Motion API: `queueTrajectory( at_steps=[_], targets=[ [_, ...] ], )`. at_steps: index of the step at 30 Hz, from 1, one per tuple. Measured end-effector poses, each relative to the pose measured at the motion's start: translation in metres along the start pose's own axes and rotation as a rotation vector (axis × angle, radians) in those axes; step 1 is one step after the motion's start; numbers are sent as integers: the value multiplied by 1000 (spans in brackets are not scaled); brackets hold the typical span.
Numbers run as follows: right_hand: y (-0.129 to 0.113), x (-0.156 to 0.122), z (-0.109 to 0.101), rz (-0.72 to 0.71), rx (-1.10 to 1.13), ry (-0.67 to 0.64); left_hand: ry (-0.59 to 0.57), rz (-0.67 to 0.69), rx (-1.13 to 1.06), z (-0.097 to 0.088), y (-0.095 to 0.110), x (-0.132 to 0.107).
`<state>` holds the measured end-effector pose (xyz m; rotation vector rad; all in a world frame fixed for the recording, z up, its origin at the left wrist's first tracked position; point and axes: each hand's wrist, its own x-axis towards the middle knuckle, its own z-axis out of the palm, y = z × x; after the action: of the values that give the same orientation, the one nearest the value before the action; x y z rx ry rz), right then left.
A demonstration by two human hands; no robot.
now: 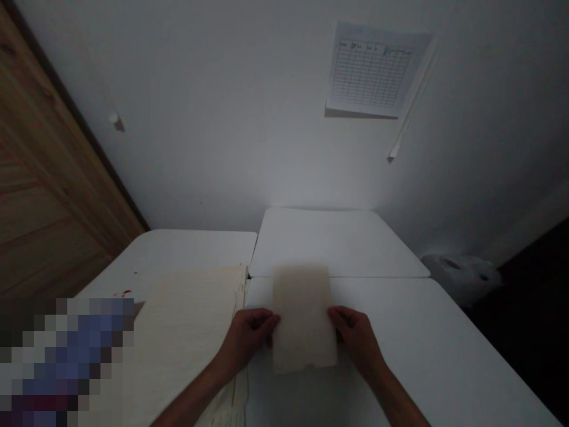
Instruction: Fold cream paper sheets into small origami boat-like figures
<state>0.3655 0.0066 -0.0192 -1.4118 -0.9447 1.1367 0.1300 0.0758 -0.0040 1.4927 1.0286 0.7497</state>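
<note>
Both hands hold a small sheet of rough-edged, cream paper (303, 317) up off the table; the left hand (247, 339) is curled closed on its left edge, and the right hand (357, 339) is curled closed on its right edge, with the fingertips mostly out of sight behind the paper. The sheet looks light and soft, likely to bend or tear at its ragged edges, so it seems best held by both long sides. To the left lies a larger stack of paper (186, 338), its far edge near the join between white tables (400, 332); a few red specks (127, 293) mark the white top beyond it; a blurred patch covers the near left corner; a further white table (333, 240) stands far off against a white wall (213, 118), with a printed chart (371, 70) fixed up high; a wooden door (53, 160) rises on the left, and a white plastic bag (462, 277) sits on the right.
</note>
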Motion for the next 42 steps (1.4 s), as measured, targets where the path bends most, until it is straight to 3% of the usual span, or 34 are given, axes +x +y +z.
queueTrajectory(
  at_steps=[10,16,18,21,23,30,35,39,42],
  targets=[
    [-1,1,-3,28,-125,15,18,-117,124,0,-2,10],
    [-9,3,-10,-310,-707,150,-20,-170,293,-1,3,12],
    [-10,7,-13,-483,-817,96,-37,-185,339,-2,4,13],
    [-8,17,-18,-700,-868,-119,-61,-201,393,-4,6,14],
    [-5,24,-21,-732,-879,-204,-74,-207,425,-4,6,15],
    [-6,21,-31,-721,-922,-282,-87,-190,586,-4,6,18],
    [-17,14,-35,-699,-940,-340,53,-11,806,-4,17,9],
    [-20,10,-37,-682,-956,-353,49,163,921,8,16,-19],
    [-20,8,-38,-671,-957,-367,19,703,1095,30,-1,-49]
  ],
)
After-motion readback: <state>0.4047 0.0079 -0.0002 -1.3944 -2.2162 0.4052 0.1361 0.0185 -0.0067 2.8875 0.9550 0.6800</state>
